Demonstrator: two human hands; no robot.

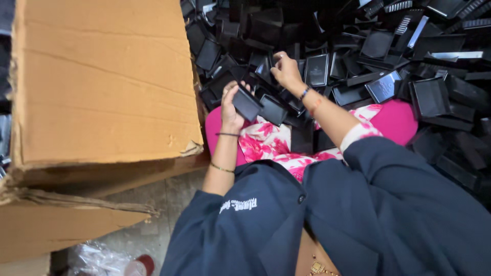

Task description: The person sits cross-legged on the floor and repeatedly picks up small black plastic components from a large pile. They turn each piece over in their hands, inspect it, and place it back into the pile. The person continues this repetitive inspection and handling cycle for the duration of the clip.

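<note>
Cardboard box sits far left. Left hand is curled round a black tray, its long axis tilted down-right. Right hand reaches further out, fingers bent onto the black tray pile, which spreads rightward.

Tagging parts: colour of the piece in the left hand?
Black, matching the pile; head view. Piece, left hand.

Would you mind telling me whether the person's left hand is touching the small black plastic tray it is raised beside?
Touching. The head view shows the left hand with its fingers wrapped round the small black plastic tray, no gap visible.
</note>
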